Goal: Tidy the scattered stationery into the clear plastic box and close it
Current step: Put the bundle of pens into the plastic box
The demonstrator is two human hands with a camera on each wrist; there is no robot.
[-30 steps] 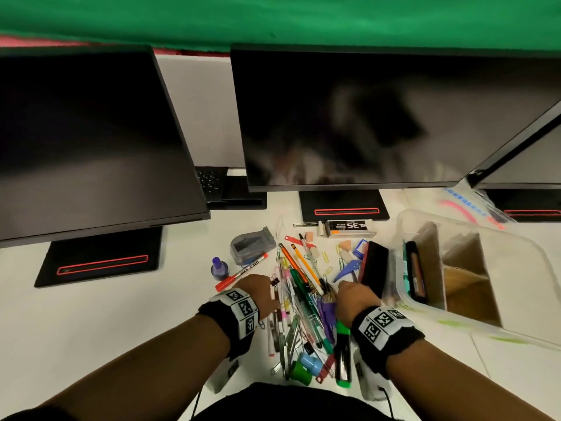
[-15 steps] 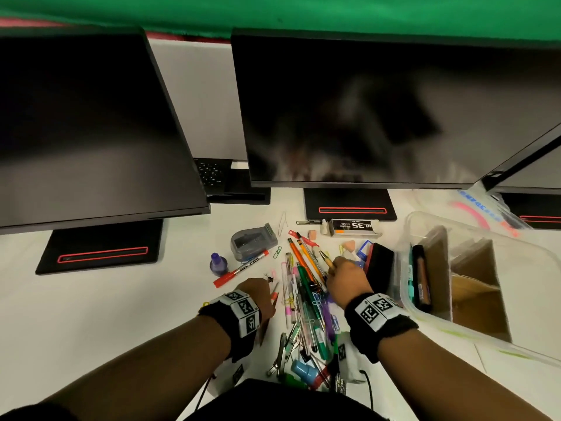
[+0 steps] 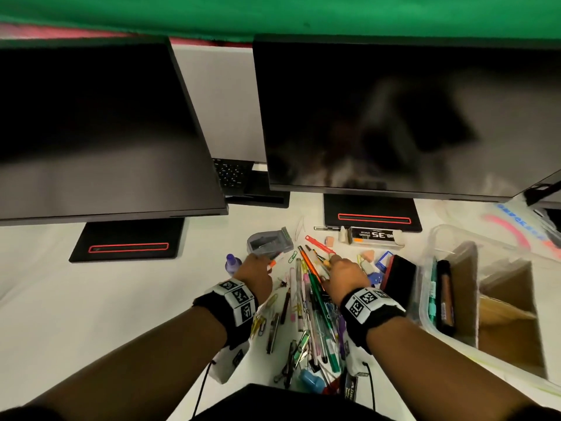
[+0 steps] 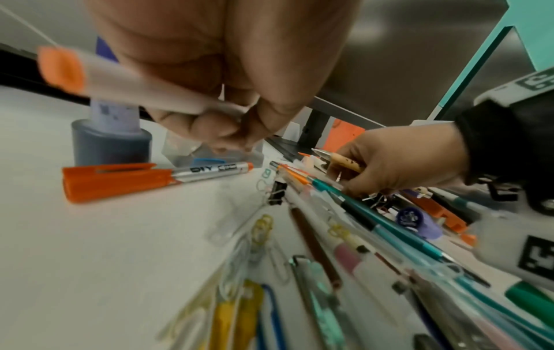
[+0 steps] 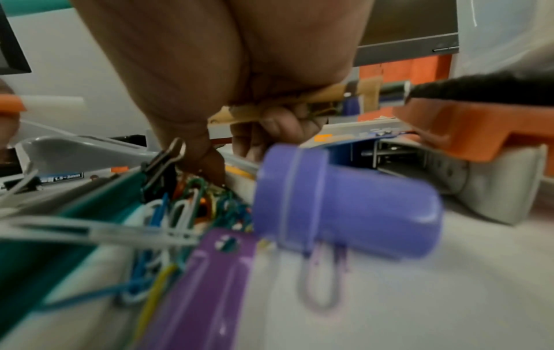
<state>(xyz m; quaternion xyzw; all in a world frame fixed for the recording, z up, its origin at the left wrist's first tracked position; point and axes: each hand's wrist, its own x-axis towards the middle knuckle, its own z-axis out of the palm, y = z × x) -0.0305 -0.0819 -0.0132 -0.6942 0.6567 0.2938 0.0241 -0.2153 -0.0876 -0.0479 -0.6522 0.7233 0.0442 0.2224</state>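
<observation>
Marker marked "DIY"; box "NO.35".

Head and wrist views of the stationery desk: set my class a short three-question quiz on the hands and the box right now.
1. True or false: the left hand grips a white pen with an orange end.
2. The right hand holds: A a tan pen with a silver tip; B scissors; C a ruler.
3. Fill in: the clear plastic box stands ____ (open or closed).
Key: 1 true; 2 A; 3 open.
</observation>
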